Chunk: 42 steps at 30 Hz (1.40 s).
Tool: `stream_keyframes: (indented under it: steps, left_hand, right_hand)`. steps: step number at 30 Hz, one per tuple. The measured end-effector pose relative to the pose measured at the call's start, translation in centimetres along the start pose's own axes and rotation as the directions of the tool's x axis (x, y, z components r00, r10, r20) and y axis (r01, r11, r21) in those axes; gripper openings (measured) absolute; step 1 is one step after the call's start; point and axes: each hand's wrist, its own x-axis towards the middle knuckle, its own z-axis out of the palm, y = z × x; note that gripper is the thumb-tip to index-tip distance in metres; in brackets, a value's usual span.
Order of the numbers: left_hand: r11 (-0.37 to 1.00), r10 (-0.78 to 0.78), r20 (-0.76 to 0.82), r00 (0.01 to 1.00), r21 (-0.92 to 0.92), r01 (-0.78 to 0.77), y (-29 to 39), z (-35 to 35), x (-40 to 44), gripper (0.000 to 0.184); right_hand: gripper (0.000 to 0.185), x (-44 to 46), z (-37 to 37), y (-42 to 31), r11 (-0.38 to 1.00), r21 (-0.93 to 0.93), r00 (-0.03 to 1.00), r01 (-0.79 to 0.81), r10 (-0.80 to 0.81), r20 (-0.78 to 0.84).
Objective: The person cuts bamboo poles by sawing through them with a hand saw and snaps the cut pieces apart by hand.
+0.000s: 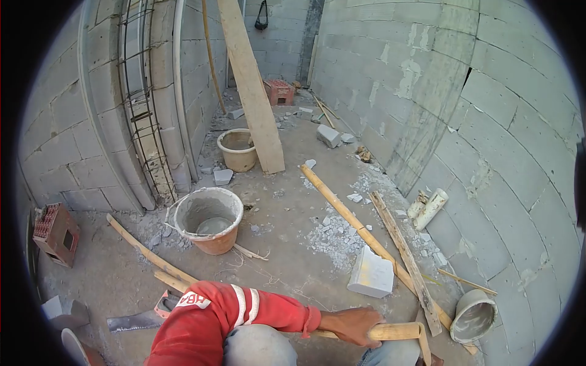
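Observation:
My left hand, at the end of a red sleeve, is closed around a bamboo strip above my knees. To the right of the hand the strip bends sharply downward at its end. Its other end runs behind the hand, under my forearm. My right hand is out of sight. A small reddish-brown shape at the bottom edge, beside the bent end, is too cut off to name. Just ahead of the hand lies a pale block. A weathered wooden batten and a long bamboo pole lie to its right.
An orange bucket holding grey mix stands ahead, with a cream tub beyond. A plank leans there. A tipped bucket lies right. On the left are a handsaw, curved bamboo and a red crate. Rubble litters the floor.

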Motion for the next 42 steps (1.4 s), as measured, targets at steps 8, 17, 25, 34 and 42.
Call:
stream_keyframes:
  steps: [8,17,25,34,42]
  left_hand:
    - [1.000,0.001,-0.020,1.000,-0.031,-0.002,1.7,-4.7,0.8,0.074]
    - [0.967,-0.026,-0.204,0.979,0.244,0.076,4.3,-5.7,0.0,0.058]
    - [1.000,0.003,-0.094,0.996,0.009,-0.002,-0.9,-5.4,0.2,0.052]
    - [0.875,-0.165,0.403,0.900,-0.362,0.322,-2.4,-3.0,-2.4,0.047]
    - [0.983,-0.179,0.011,0.984,-0.044,0.179,-3.0,-0.8,-3.9,0.056]
  right_hand:
    - [0.046,11.2,-12.3,-3.9,0.885,-0.318,0.932,0.341,-0.362,-0.008]
    - [0.065,21.3,-23.3,-15.3,0.902,-0.249,0.827,0.352,-0.175,0.534]
    - [0.084,19.7,-21.9,-15.5,0.517,-0.642,0.824,0.566,-0.381,0.420]
    - [0.055,13.7,-15.5,-7.4,0.520,-0.637,0.757,0.569,-0.634,0.158]
    - [0.039,-3.6,0.3,-0.8,0.941,-0.338,0.986,-0.015,-0.042,-0.160]
